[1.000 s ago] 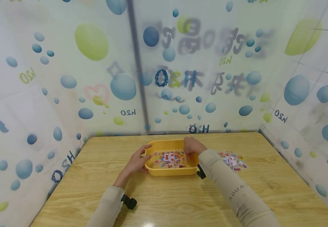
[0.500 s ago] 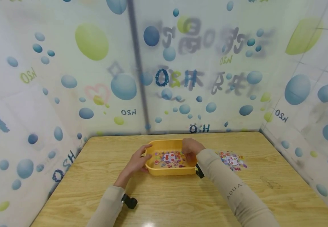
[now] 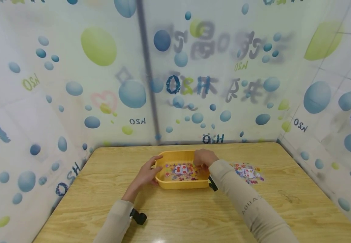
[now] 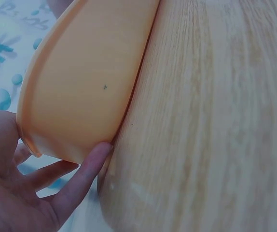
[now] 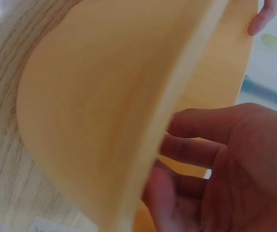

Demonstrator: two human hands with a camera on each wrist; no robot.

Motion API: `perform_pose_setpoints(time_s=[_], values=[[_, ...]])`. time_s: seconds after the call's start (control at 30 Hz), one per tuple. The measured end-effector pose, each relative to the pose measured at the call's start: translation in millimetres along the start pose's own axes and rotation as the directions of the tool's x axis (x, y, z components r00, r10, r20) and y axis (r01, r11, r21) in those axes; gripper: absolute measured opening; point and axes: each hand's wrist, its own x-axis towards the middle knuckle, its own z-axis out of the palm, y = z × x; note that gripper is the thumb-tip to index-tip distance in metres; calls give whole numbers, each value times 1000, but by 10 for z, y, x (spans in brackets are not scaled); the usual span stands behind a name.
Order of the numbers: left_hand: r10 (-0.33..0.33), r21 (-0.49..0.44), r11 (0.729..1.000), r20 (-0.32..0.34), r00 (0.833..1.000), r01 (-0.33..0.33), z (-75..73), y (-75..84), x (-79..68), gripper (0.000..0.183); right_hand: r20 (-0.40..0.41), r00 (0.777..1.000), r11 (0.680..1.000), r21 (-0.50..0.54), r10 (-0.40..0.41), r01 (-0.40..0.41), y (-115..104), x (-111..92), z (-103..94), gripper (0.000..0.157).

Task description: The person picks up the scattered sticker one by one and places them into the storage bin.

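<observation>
A yellow plastic tray [image 3: 178, 184] with rounded corners rests on the wooden table. On its floor lies a colourful picture sheet [image 3: 180, 169] showing a white cartoon face with a red bow. My left hand [image 3: 147, 172] grips the tray's left end at the rim. The left wrist view shows fingers of that hand [image 4: 27, 188] against the outer wall. My right hand [image 3: 205, 158] reaches down into the right part of the tray, over the sheet's right end. In the right wrist view its bent fingers [image 5: 196, 150] pass behind the rim; their tips are hidden, so I cannot tell whether they hold anything.
A second picture sheet [image 3: 249, 172] with a white cartoon figure lies on the table [image 3: 175, 216], right of the tray and partly behind the right sleeve. A curtain [image 3: 126, 135] printed with blue and green bubbles stands behind the table, with similar patterned walls at both sides.
My right hand has shifted slightly left inside the tray. My left hand keeps its hold on the left end, and the tray stays in place.
</observation>
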Motion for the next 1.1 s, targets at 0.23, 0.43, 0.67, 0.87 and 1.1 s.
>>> perform_pose_setpoints(time_s=[0.23, 0.43, 0.67, 0.87, 1.1], values=[[-3, -10, 1000, 7, 1000, 3, 0, -3, -1, 47, -23, 1000, 1000, -22, -16, 15, 0, 27, 9, 11], [-9, -17, 1000, 7, 1000, 9, -2, -1, -3, 47, -43, 999, 999, -27, -33, 32, -8, -33, 14, 11], [-1, -32, 999, 15, 1000, 1, -11, -9, -19, 48, -102, 990, 995, -12, -102, 101, 22, -120, -44, 10], [-14, -16, 1000, 5, 1000, 14, -7, -13, -26, 47, -185, 960, 974, 54, -208, 222, 152, -326, -209, 14], [-17, -12, 1000, 9, 1000, 17, -8, -2, -12, 47, -257, 920, 933, 130, -295, 335, 438, -599, -324, 22]])
